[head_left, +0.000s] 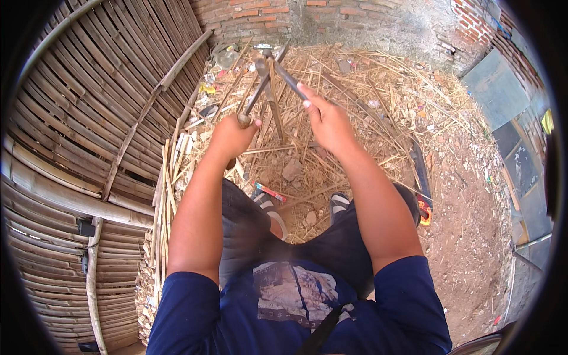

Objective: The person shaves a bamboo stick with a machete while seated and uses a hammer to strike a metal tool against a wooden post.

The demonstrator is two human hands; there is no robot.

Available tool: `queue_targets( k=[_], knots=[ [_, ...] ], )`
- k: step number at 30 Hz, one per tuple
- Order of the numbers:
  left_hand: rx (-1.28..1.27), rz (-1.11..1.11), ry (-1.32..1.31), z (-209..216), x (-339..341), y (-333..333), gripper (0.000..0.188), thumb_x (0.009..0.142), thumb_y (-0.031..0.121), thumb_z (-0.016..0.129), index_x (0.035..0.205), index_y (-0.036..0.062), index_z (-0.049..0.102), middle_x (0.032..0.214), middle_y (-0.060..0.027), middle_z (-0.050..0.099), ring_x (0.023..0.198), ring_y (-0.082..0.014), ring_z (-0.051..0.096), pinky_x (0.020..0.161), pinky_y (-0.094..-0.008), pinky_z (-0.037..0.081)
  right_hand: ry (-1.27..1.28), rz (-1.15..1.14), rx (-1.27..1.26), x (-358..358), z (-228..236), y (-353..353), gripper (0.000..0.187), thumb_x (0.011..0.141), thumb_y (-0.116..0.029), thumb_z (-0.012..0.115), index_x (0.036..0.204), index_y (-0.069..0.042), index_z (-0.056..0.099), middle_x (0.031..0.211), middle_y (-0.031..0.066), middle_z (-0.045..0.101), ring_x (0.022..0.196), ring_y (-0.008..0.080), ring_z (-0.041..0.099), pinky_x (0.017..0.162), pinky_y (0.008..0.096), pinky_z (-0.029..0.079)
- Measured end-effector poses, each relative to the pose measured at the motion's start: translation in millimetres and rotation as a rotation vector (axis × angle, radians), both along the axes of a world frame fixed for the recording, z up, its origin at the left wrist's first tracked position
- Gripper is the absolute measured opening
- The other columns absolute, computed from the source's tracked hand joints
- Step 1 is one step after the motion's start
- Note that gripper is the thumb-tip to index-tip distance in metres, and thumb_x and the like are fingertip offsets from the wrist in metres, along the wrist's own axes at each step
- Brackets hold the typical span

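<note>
My left hand [232, 137] is closed around the wooden handle of a long dark blade [257, 96], which looks like a machete and slants up and away to the right. My right hand [330, 123] grips the near end of a dark bar [289, 78], the index finger stretched along it. The bar slopes up to the left and meets the blade near the top of a narrow upright wooden stick [274, 111]. Where these pieces cross, overlap hides whether they touch. The stick's foot stands among straw and splinters between my feet and the far wall.
A bamboo slat wall [118, 89] runs along the left, and a brick wall [367, 26] closes the far side. A saw with an orange handle [425, 213] lies right of my leg. A red-and-blue wrapper [271, 192] and a stone [291, 170] are near my feet.
</note>
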State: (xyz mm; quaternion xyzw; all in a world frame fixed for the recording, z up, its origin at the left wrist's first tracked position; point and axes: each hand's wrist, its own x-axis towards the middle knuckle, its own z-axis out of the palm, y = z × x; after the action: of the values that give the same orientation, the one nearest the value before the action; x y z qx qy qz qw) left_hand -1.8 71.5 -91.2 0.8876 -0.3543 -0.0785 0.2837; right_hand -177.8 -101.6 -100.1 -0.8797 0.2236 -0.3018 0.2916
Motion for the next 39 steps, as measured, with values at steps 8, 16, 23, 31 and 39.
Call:
queue_targets(
  k=[8,16,23,31,39],
  knots=[
    [0.011,0.082,-0.029,-7,-1,0,0.056,0.087,0.049,0.074,0.091,-0.0063,0.065,0.082,-0.0252,0.069,0.082,-0.0409,0.069,0.077,-0.0467,0.053,-0.46,0.038,-0.097,-18,29,8,0.045,0.107,-0.03,0.049,0.152,-0.031,0.045,0.064,0.004,0.059,0.054,0.0165,0.057,0.053,0.0343,0.046],
    [0.035,0.042,-0.007,-14,5,-7,0.056,0.087,0.049,0.073,0.094,-0.0061,0.066,0.082,-0.0251,0.07,0.081,-0.0407,0.07,0.077,-0.0466,0.054,0.081,-0.095,-0.144,4,2,-1,0.042,0.106,-0.032,0.052,0.147,-0.04,0.05,0.069,0.0103,0.065,0.052,0.0165,0.057,0.051,0.033,0.046],
    [0.038,0.082,0.013,-15,-3,-5,0.06,0.087,0.049,0.074,0.094,-0.009,0.065,0.082,-0.0266,0.069,0.082,-0.0414,0.07,0.077,-0.0464,0.055,-0.342,-0.07,0.046,-11,19,5,0.046,0.108,-0.035,0.046,0.153,-0.031,0.043,0.06,0.0043,0.059,0.051,0.017,0.059,0.05,0.0354,0.047],
    [0.029,0.068,0.023,-18,3,-8,0.06,0.087,0.05,0.073,0.093,-0.009,0.065,0.081,-0.0265,0.07,0.081,-0.0405,0.07,0.076,-0.0462,0.054,-0.005,-0.059,-0.074,-2,-12,-11,0.047,0.105,-0.032,0.051,0.151,-0.035,0.045,0.066,0.0151,0.063,0.056,0.0297,0.063,0.055,0.0426,0.049],
    [0.064,0.076,-0.021,-19,7,-6,0.06,0.088,0.05,0.073,0.095,-0.009,0.066,0.088,-0.0288,0.07,0.085,-0.0407,0.07,0.078,-0.0457,0.054,-0.345,-0.064,0.107,-10,19,3,0.049,0.107,-0.036,0.047,0.155,-0.032,0.039,0.061,0.0064,0.059,0.053,0.0181,0.06,0.053,0.0359,0.048]
  ],
)
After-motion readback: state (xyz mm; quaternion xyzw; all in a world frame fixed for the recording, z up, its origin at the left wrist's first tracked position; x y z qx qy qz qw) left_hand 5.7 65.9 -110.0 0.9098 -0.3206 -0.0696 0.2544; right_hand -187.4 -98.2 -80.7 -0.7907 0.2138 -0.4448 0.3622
